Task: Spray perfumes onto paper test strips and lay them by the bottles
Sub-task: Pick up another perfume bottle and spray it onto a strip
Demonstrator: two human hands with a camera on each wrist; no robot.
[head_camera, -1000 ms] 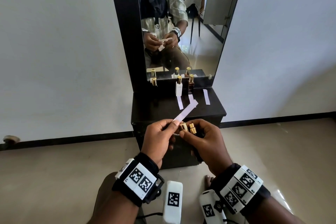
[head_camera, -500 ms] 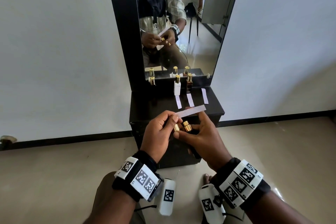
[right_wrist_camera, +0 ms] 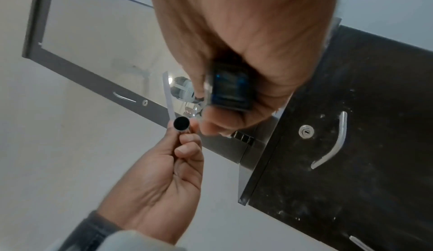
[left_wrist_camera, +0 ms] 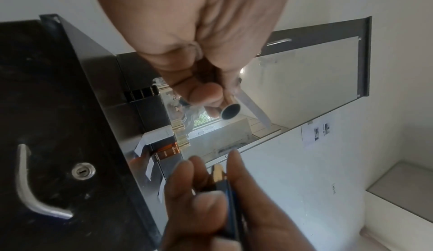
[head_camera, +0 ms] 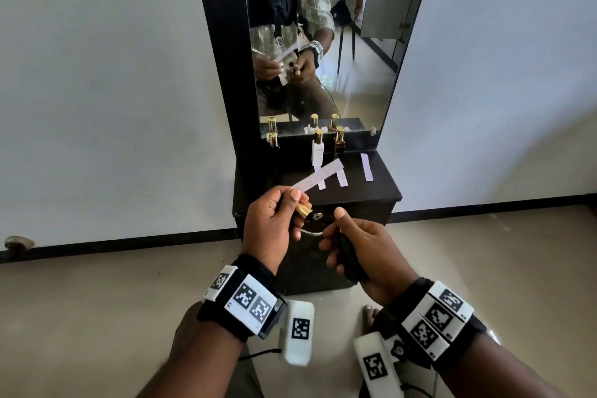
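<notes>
My left hand (head_camera: 295,203) pinches a white paper strip (head_camera: 316,179) between thumb and forefinger, and its lower fingers grip a loose gold cap (head_camera: 303,211). The cap's dark open end (left_wrist_camera: 230,111) points toward my right hand (head_camera: 336,236), which grips a dark blue perfume bottle (head_camera: 350,255) a little lower and to the right. The bottle's gold sprayer (left_wrist_camera: 219,173) is bare. In the right wrist view the bottle (right_wrist_camera: 230,92) is above the cap (right_wrist_camera: 181,123) and strip (right_wrist_camera: 168,97). Both hands hover in front of the cabinet.
On the black cabinet top (head_camera: 381,191), against the mirror (head_camera: 323,42), stand a black bottle (head_camera: 274,140), a white bottle (head_camera: 317,152) and a brown bottle (head_camera: 339,144). Three strips (head_camera: 366,166) lie in front. The door has a lock (left_wrist_camera: 83,170) and handle (left_wrist_camera: 28,181).
The gold cap has come off the bottle and stays in my left hand. My right hand has drawn the bottle down and to the right, away from it.
</notes>
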